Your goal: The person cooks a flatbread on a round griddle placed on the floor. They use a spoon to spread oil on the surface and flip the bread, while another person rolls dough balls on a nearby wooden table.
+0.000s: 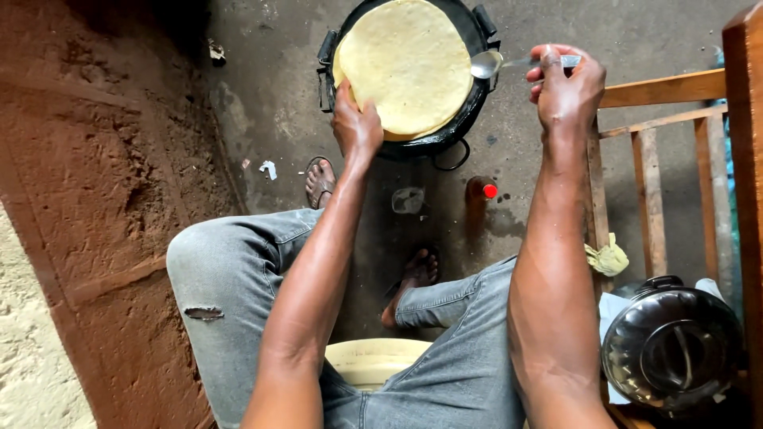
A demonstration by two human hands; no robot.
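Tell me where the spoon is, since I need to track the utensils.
In the head view the spoon is near the top, right of centre, held in the right hand, its bowl at the right rim of the black pan beside the yellow flatbread.

Pale yellow flatbread (405, 63) on a black pan (469, 111) — silver spoon (486, 65) beside it. Faded grey-blue jeans (238, 270), red bottle cap (490, 191), shiny steel pot lid (671, 349) — reddish-brown earthen wall (95, 175), grey floor (270, 103).
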